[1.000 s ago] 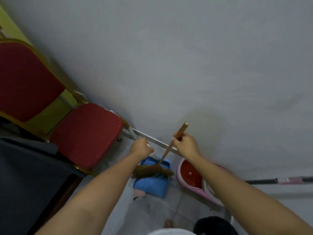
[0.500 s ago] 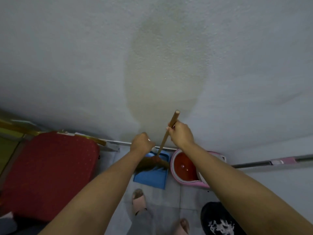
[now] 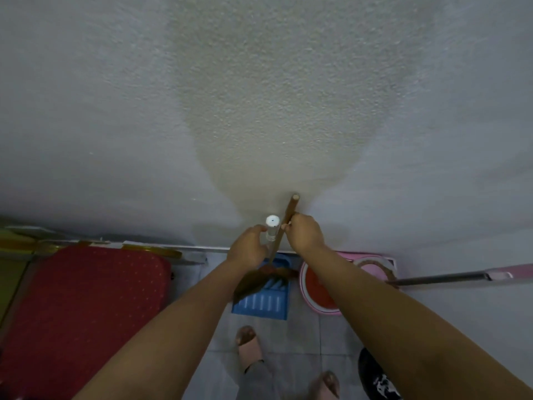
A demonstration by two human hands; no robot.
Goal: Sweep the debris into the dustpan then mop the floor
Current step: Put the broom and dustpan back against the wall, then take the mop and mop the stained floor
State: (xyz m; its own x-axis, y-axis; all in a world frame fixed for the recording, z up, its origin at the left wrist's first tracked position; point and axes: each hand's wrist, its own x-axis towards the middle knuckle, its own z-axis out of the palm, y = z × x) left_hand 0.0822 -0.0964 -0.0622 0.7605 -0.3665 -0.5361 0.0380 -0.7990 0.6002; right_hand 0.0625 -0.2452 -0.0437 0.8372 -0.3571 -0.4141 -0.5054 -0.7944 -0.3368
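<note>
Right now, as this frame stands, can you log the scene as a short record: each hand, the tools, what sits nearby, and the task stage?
left hand: grips the white-capped dustpan handle
right hand: grips the wooden broom handle
bristles: lie across the blue dustpan
bucket: pink, right of the dustpan, by the wall
mop handle: reaches right from the bucket, unheld
chair: red, at the left
stage: sweeping tools in hand, mopping not begun

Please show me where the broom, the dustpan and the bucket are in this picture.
broom (image 3: 291, 209), head view, on the upper end of its wooden handle.
dustpan (image 3: 261, 305), head view, on the blue ribbed pan.
bucket (image 3: 315, 288), head view, on the red inside wall.
</note>
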